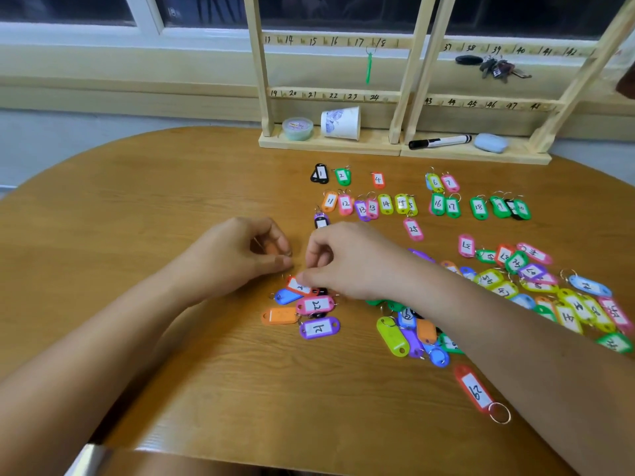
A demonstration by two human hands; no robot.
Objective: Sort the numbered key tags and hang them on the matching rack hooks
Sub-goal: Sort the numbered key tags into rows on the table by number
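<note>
— Key tags (478,207) crowd our desk's (137,235) right side; open wood runs to its left edge.
— Mid-desk, our right hand (347,259) pinches a red tag (298,286). Our left hand (237,255) is curled; we cannot tell whether it holds anything.

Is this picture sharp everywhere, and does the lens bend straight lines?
Head view: the rack posts splay outward, likely wide-angle distortion; the pink tag 22 reads sharply, the green tag at the right edge is smeared; light is even, shadows soft.
</note>
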